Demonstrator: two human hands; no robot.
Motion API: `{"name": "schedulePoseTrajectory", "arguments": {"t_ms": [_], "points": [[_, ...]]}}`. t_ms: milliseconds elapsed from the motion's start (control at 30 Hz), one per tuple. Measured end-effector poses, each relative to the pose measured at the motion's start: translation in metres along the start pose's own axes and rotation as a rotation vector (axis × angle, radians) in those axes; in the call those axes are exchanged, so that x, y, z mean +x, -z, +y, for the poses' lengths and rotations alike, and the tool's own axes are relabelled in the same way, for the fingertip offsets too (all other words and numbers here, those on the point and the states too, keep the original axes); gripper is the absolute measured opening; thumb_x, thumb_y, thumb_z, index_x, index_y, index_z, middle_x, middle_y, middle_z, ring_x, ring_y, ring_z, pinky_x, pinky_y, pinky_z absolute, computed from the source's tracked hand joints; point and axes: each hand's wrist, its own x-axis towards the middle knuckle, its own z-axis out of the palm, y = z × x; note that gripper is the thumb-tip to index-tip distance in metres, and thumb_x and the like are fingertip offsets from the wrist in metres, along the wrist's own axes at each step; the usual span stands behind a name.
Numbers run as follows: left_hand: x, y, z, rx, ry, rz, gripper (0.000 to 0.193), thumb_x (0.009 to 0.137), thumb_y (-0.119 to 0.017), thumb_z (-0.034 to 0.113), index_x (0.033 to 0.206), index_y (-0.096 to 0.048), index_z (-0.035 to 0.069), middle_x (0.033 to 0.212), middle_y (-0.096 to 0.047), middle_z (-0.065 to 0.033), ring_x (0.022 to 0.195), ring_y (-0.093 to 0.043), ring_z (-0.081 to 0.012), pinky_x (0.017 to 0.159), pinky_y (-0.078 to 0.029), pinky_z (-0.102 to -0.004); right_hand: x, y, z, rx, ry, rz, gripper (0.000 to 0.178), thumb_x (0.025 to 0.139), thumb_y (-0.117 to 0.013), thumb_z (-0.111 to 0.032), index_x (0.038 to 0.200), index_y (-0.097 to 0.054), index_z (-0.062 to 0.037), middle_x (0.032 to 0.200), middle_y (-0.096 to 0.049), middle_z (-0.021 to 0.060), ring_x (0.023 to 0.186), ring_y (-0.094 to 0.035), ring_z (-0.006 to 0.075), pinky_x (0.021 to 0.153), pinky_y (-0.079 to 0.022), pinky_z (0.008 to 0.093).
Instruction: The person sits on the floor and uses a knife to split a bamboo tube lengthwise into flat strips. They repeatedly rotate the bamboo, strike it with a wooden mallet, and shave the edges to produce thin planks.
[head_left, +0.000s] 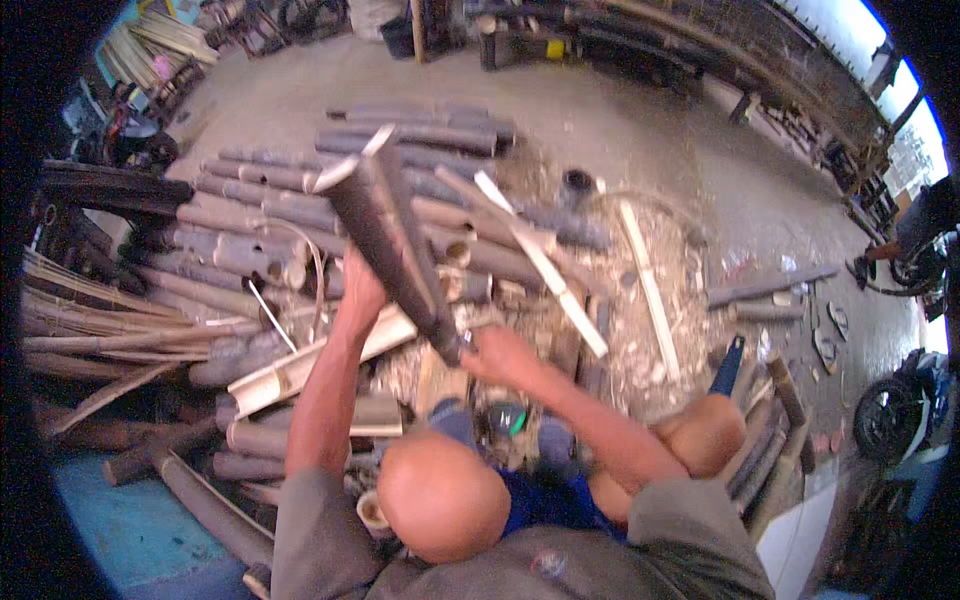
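Note:
A dark-skinned bamboo piece (385,225) is held up at a slant in front of me, its pale cut end at the top. My left hand (364,284) grips it from the left side, with the fingers mostly hidden behind it. At the lower end, my right hand (492,356) is closed at the narrow tip of the bamboo. Whether a tool is also in that hand is too blurred to tell. Below the hands, a split bamboo half (290,375) lies with its pale inside showing, near a wood block (440,385).
Many bamboo poles (215,212) cover the floor ahead and left. Pale split strips (548,268) (650,290) lie among wood shavings (620,350). Thin bamboo slats (100,325) are heaped at the left. Sandals (825,350) and a motorbike wheel (888,420) are at the right.

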Motion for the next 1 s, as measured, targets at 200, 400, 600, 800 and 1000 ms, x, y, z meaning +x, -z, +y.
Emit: {"name": "schedulePoseTrajectory", "arguments": {"t_ms": [200,400,600,800,1000], "points": [[0.022,0.061,-0.030,0.099,0.072,-0.334,0.023,0.081,-0.070,0.020,0.098,-0.069,0.004,0.099,-0.071,-0.0179,0.101,-0.066,-0.0374,0.087,-0.050,-0.0489,0.002,0.033,-0.045,0.123,0.117,-0.015,0.047,0.084,-0.062,-0.039,0.095,-0.065,0.0067,0.077,-0.064,0.0314,0.078,-0.066,0.0484,0.074,-0.051,0.0540],[0.054,0.071,0.060,0.111,0.399,-0.267,0.039,0.087,-0.068,0.033,0.115,-0.067,0.006,0.113,-0.068,-0.0159,0.104,-0.065,-0.0300,0.089,-0.050,-0.0454,-0.014,0.055,-0.047,0.086,0.018,-0.077,0.051,0.085,-0.058,-0.044,0.101,-0.066,0.0037,0.078,-0.065,0.0300,0.077,-0.066,0.0474,0.073,-0.052,0.0527],[-0.032,0.036,-0.027,0.142,0.297,-0.522,0.047,0.092,-0.060,0.032,0.131,-0.057,0.006,0.132,-0.059,-0.0167,0.124,-0.055,-0.0314,0.106,-0.039,-0.0453,0.005,-0.034,0.007,0.093,0.066,-0.089,0.050,0.086,-0.057,-0.043,0.098,-0.065,0.0040,0.086,-0.066,0.0312,0.085,-0.066,0.0477,0.079,-0.052,0.0538],[0.052,0.067,0.070,0.245,0.003,-0.220,0.042,0.084,-0.071,0.024,0.119,-0.064,0.002,0.091,-0.073,-0.0096,0.083,-0.070,-0.0309,0.078,-0.055,-0.0417,-0.002,0.044,-0.030,0.102,-0.022,-0.125,0.045,0.084,-0.060,-0.040,0.093,-0.064,0.0042,0.084,-0.067,0.0292,0.084,-0.067,0.0456,0.077,-0.051,0.0540],[-0.267,0.038,-0.120,0.784,-0.210,-0.396,0.047,0.106,-0.041,0.027,0.145,-0.045,0.002,0.139,-0.055,-0.0215,0.131,-0.052,-0.0298,0.113,-0.038,-0.0410,-0.010,-0.134,0.063,-0.146,0.120,-0.351,0.042,0.085,-0.065,-0.037,0.099,-0.066,0.0024,0.090,-0.068,0.0281,0.086,-0.067,0.0452,0.080,-0.054,0.0527]]}}
